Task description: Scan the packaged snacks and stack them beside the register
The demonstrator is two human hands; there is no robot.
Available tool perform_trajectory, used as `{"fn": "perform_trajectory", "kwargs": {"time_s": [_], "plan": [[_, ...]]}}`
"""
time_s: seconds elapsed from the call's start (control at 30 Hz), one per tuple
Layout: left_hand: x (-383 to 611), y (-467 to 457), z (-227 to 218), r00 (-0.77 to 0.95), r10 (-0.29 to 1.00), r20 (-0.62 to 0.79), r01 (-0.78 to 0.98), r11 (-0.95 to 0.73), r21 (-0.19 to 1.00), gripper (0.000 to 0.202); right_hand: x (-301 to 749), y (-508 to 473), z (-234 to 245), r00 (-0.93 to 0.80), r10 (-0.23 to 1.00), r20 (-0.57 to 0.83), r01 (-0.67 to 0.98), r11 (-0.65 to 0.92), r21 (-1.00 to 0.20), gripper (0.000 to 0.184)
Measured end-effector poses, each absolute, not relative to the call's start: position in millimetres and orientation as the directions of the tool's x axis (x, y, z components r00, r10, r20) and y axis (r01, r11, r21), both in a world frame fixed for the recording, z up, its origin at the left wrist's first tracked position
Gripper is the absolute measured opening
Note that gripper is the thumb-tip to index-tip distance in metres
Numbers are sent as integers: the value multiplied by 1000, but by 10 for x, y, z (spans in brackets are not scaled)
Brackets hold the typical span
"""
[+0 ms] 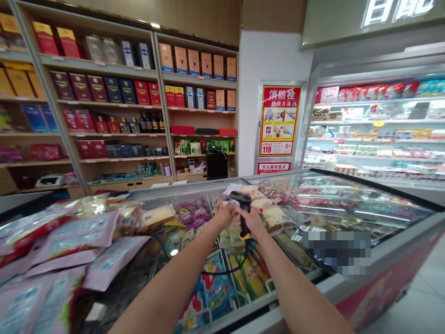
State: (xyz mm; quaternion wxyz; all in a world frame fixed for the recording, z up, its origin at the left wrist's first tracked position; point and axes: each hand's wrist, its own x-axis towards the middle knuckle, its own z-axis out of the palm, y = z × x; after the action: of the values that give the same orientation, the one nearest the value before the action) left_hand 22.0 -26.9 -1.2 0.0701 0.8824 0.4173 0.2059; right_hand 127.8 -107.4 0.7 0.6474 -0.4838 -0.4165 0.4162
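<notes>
Black barcode scanner (pixel 244 211) in right hand (pixel 252 221), one small packet (pixel 231 203) in left hand (pixel 224 215).

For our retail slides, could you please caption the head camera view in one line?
The right hand grips a black corded barcode scanner near the left hand, above a glass-topped shop freezer.

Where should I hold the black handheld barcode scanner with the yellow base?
Wrap the hand around the slim black handle from behind, as the right hand does: it narrows below the wider, forward-leaning black scanner head. Stay above the yellow base, where the thin black cable leaves.
</notes>
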Motion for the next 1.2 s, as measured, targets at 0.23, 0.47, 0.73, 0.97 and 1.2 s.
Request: {"fn": "perform_trajectory", "kwargs": {"time_s": [0.23,0.47,0.73,0.97,1.2], "plan": [[192,-476,62,331,878,346,918,-384,97,41,1292,-1079,62,315,936,155,-106,197,-975,33],[-89,-222,104,331,943,-42,898,-301,320,59,1301,-1072,67,306,948,92,-130,137,-982,30],[-422,26,-107,162,984,71,657,-161,736,27,1281,-1085,40,261,965,32,-173,80,-982,21],[-483,18,-336,-65,985,158,207,-142,968,27,1228,-1103,21,194,981,1,-131,27,-991,30],[-478,69,-386,-46,991,125,139,-117,983,34,1275,-1074,-56,178,983,-34,-119,-13,-993,30]]}}
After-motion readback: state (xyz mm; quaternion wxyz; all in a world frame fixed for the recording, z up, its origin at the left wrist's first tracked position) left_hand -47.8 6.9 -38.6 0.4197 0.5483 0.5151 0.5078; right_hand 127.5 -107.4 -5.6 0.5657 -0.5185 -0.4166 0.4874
